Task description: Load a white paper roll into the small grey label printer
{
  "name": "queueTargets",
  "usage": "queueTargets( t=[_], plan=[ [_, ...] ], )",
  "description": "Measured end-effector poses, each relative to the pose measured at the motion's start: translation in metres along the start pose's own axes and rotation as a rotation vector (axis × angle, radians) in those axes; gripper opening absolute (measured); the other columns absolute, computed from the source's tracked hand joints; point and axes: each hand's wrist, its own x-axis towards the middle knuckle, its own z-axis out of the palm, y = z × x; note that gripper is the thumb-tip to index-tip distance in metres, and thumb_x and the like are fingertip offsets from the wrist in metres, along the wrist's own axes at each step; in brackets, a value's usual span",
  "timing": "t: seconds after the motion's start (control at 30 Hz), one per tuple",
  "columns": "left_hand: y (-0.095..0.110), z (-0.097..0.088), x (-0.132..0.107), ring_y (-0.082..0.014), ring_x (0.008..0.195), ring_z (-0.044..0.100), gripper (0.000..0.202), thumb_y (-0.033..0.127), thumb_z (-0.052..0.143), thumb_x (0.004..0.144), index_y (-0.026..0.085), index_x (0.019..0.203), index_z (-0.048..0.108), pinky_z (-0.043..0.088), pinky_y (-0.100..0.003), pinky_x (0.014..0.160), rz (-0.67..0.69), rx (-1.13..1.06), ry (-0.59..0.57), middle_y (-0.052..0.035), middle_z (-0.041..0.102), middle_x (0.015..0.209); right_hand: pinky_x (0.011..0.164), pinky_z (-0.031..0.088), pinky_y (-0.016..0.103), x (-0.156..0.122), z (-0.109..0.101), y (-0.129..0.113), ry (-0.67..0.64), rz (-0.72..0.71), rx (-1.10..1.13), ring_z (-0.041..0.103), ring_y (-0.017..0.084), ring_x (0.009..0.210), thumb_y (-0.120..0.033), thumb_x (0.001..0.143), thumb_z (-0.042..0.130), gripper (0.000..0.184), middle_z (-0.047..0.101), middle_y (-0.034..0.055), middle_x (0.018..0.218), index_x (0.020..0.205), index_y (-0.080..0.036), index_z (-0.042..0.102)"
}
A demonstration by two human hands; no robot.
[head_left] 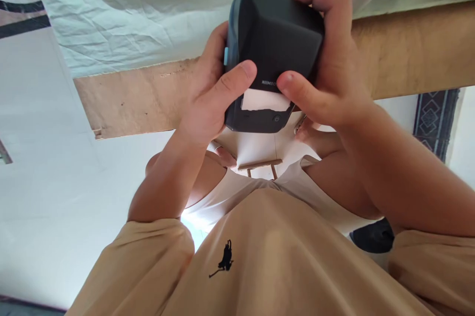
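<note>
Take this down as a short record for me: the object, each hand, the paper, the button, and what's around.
Object: black label printer, held in both hands
Left hand: on one side, thumb on the casing
Right hand: on the opposite side, thumb beside the lettering
Paper: white strip showing at the printer
Button: power button, uncovered
Around: wooden board, pale green cloth

I'm getting a bright feed, soft shading on the forearms (411,172), pale floor (44,197) washed out, glare blown beside the shirt (267,256), dark device (282,34) lettering readable, wide lens stretching things toward the edges.
</note>
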Motion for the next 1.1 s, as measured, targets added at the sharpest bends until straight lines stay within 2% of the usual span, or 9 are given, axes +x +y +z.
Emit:
queueTargets(
  t=[0.13,0.33,0.47,0.67,0.77,0.87,0.9,0.97,1.1],
  plan=[
    [-0.002,-0.005,0.001,-0.0266,0.106,0.062,0.033,0.047,0.062,0.093,0.025,0.116,0.069,0.052,-0.035,0.082,0.045,0.036,-0.026,-0.0084,0.068,0.112,0.097,0.056,0.031,0.001,0.004,-0.001,0.012,-0.011,0.004,0.059,0.012,0.114,-0.066,0.093,0.053,0.06,0.051,0.003,0.135,0.137,-0.027,0.042],
    [0.002,-0.003,0.002,-0.0281,0.127,0.06,0.04,0.054,0.058,0.097,0.026,0.123,0.069,0.055,-0.034,0.098,-0.014,-0.018,-0.095,-0.0067,0.067,0.127,0.087,0.054,0.029,-0.003,0.006,0.001,0.077,-0.056,0.035,0.057,0.011,0.105,-0.063,0.091,0.056,0.058,0.054,0.0043,0.129,0.133,-0.024,0.046],
    [0.0,0.0,0.005,-0.0299,0.135,0.056,0.042,0.053,0.046,0.102,0.026,0.114,0.076,0.054,-0.039,0.107,0.049,-0.078,-0.034,-0.0066,0.071,0.115,0.092,0.055,0.033,-0.004,0.005,-0.003,0.067,0.025,0.021,0.057,0.015,0.113,-0.069,0.09,0.056,0.064,0.053,0.007,0.134,0.134,-0.024,0.045],
    [-0.003,-0.014,0.013,-0.0351,0.137,0.054,0.045,0.061,0.067,0.092,0.024,0.115,0.077,0.051,-0.037,0.109,0.059,-0.006,-0.088,-0.0064,0.074,0.109,0.092,0.054,0.035,-0.002,0.007,-0.004,0.069,0.038,0.029,0.056,0.015,0.114,-0.069,0.089,0.056,0.065,0.053,0.0067,0.135,0.134,-0.024,0.044],
    [0.0,-0.014,0.013,-0.0308,0.127,0.06,0.056,0.068,0.063,0.092,0.021,0.119,0.076,0.053,-0.032,0.102,0.105,-0.019,-0.129,-0.0061,0.072,0.105,0.092,0.051,0.035,0.0,0.008,-0.002,0.073,0.02,0.037,0.056,0.014,0.11,-0.067,0.09,0.055,0.065,0.055,0.0067,0.132,0.135,-0.022,0.044],
    [0.006,-0.007,0.01,-0.0196,0.094,0.063,0.036,0.055,0.063,0.099,0.021,0.1,0.076,0.051,-0.027,0.087,0.033,-0.049,-0.1,-0.003,0.068,0.086,0.096,0.05,0.034,0.0,0.005,-0.003,0.05,0.023,0.069,0.056,0.014,0.112,-0.066,0.089,0.058,0.064,0.055,0.0064,0.133,0.134,-0.022,0.045],
    [0.008,-0.004,0.008,-0.0162,0.081,0.058,0.03,0.046,0.062,0.101,0.021,0.09,0.073,0.049,-0.026,0.081,-0.008,-0.067,-0.053,-0.0017,0.065,0.079,0.094,0.051,0.033,0.0,0.004,-0.003,0.035,0.022,0.072,0.056,0.014,0.11,-0.066,0.089,0.058,0.065,0.056,0.0061,0.134,0.135,-0.022,0.045],
    [0.011,0.001,0.006,-0.0134,0.062,0.043,0.037,0.043,0.059,0.104,0.021,0.075,0.066,0.044,-0.027,0.067,0.019,-0.143,0.003,0.0,0.053,0.065,0.084,0.051,0.031,0.0,0.001,-0.003,0.013,-0.001,0.057,0.056,0.012,0.101,-0.069,0.089,0.056,0.067,0.057,0.0054,0.133,0.137,-0.023,0.045],
    [0.01,0.002,0.006,-0.0138,0.062,0.04,0.035,0.04,0.058,0.103,0.02,0.077,0.068,0.041,-0.03,0.063,-0.038,-0.145,0.017,-0.001,0.049,0.066,0.067,0.047,0.026,0.0,-0.003,0.0,-0.014,-0.035,0.045,0.052,0.008,0.087,-0.07,0.088,0.057,0.074,0.056,0.0067,0.134,0.141,-0.021,0.043]
  ],
)
